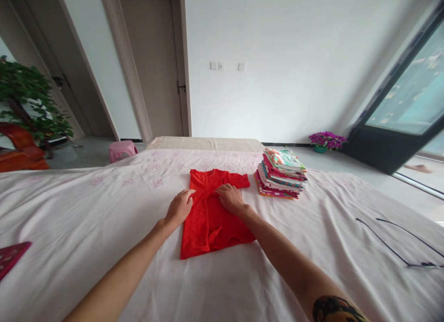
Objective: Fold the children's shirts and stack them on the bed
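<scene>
A red short-sleeved shirt [197, 225] lies on the pale bed sheet in front of me. Its left side is folded inward, while one sleeve sticks out at the right. My left hand [179, 206] rests at the shirt's left edge, fingertips on the cloth and thumb a little apart. Across the upper middle lies my right hand [230, 198], its fingers stretched over the fabric and pointing left. Creases run through the cloth near those fingertips. Just right of the shirt stands a stack of folded clothes [281, 174], several layers high, with a white, green and orange patterned piece on top.
Eyeglasses [407, 262] lie on the sheet [104, 220] at right. A dark pink object [13, 257] is at the left edge. Beyond the bed are a pink stool [122, 150], purple flowers in a pot [326, 141], a leafy plant [31, 95] and doors.
</scene>
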Action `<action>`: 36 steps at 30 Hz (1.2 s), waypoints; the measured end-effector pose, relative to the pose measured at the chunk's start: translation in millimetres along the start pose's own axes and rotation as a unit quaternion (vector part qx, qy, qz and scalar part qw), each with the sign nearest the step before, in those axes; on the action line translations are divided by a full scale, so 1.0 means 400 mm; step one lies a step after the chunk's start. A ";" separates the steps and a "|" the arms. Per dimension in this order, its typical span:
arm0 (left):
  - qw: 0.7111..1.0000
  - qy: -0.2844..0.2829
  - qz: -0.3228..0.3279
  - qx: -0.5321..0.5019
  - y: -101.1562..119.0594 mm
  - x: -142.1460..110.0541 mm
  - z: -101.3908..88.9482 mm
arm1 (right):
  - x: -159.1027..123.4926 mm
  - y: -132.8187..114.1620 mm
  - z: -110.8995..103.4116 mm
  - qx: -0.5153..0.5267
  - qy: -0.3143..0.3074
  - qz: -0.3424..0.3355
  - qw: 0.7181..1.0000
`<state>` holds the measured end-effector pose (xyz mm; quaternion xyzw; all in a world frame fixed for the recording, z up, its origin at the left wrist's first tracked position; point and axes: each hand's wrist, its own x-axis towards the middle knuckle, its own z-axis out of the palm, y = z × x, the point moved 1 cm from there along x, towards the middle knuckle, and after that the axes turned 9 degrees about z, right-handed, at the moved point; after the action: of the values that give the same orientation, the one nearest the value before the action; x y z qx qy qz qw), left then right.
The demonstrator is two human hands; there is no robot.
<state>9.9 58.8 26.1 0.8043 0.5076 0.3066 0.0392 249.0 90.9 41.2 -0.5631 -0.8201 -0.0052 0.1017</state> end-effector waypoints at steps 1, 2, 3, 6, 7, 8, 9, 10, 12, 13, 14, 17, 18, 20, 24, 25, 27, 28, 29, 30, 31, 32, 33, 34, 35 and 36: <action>1.000 -0.007 -0.006 0.019 -0.018 0.029 0.007 | 0.002 0.000 -0.001 -0.003 -0.004 0.000 1.000; 0.999 -0.013 -0.010 0.032 -0.036 0.057 0.015 | 0.003 0.000 -0.001 -0.006 -0.002 0.002 1.000; 0.999 -0.018 -0.013 0.040 -0.052 0.084 0.024 | 0.004 0.001 0.000 -0.008 0.004 0.003 1.000; 0.998 -0.038 -0.012 0.054 -0.091 0.159 0.055 | 0.000 0.009 0.007 -0.007 0.043 -0.001 0.999; 0.997 -0.048 -0.010 0.059 -0.100 0.180 0.065 | -0.003 0.011 0.010 -0.005 0.055 -0.003 0.998; 0.996 -0.058 -0.008 0.064 -0.108 0.201 0.076 | -0.006 0.014 0.012 -0.002 0.064 -0.002 0.998; 0.995 -0.067 -0.007 0.069 -0.114 0.219 0.086 | -0.009 0.016 0.015 0.001 0.070 -0.003 0.998; 0.994 -0.076 -0.008 0.074 -0.120 0.234 0.096 | -0.011 0.017 0.016 0.005 0.073 -0.005 0.997; 0.992 -0.092 -0.014 0.085 -0.133 0.256 0.116 | -0.014 0.017 0.018 0.015 0.071 -0.019 0.997; 0.991 -0.101 -0.020 0.090 -0.140 0.263 0.126 | -0.014 0.016 0.018 0.020 0.069 -0.026 0.997; 0.989 -0.110 -0.027 0.095 -0.147 0.266 0.136 | -0.014 0.015 0.018 0.024 0.068 -0.030 0.997; 0.985 -0.129 -0.047 0.105 -0.163 0.260 0.160 | -0.014 0.014 0.015 0.031 0.065 -0.022 0.997; 0.984 -0.130 -0.051 0.109 -0.165 0.256 0.165 | -0.015 0.014 0.013 0.034 0.064 -0.019 0.997; 0.983 -0.124 -0.057 0.119 -0.157 0.250 0.167 | -0.016 0.012 0.009 0.040 0.064 -0.014 0.997; 0.986 -0.102 -0.028 0.128 -0.107 0.256 0.164 | -0.018 0.006 0.001 0.045 0.108 -0.013 0.993; 0.987 -0.105 -0.010 0.124 -0.091 0.259 0.166 | -0.018 0.004 0.001 0.043 0.114 -0.017 0.992; 0.986 -0.124 0.015 0.114 -0.064 0.263 0.177 | -0.015 0.000 0.005 0.039 0.101 -0.010 0.994; 0.984 -0.136 0.018 0.112 -0.055 0.263 0.183 | -0.014 -0.001 0.007 0.034 0.088 0.007 0.995; 0.983 -0.145 0.013 0.112 -0.049 0.261 0.190 | -0.013 -0.002 0.009 0.029 0.078 0.029 0.996; 0.982 -0.151 0.005 0.115 -0.045 0.259 0.195 | -0.013 -0.002 0.011 0.023 0.072 0.051 0.996; 0.981 -0.154 -0.004 0.119 -0.044 0.256 0.199 | -0.014 -0.002 0.012 0.017 0.071 0.069 0.995; 0.980 -0.156 -0.013 0.123 -0.043 0.254 0.201 | -0.015 -0.002 0.012 0.012 0.074 0.080 0.994; 0.979 -0.157 -0.022 0.128 -0.042 0.252 0.201 | -0.018 -0.001 0.012 0.012 0.077 0.084 0.993; 0.978 -0.158 -0.030 0.132 -0.041 0.252 0.200 | -0.021 0.000 0.011 0.016 0.081 0.084 0.993; 0.977 -0.159 -0.038 0.136 -0.039 0.252 0.197 | -0.024 0.002 0.011 0.026 0.085 0.083 0.993; 0.976 -0.158 -0.045 0.140 -0.034 0.253 0.195 | -0.026 0.007 0.011 0.041 0.090 0.084 0.992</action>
<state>70.7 169.6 4.0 0.8166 0.5683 0.0993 0.0200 254.4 82.8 35.0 -0.6226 -0.7569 -0.0141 0.1982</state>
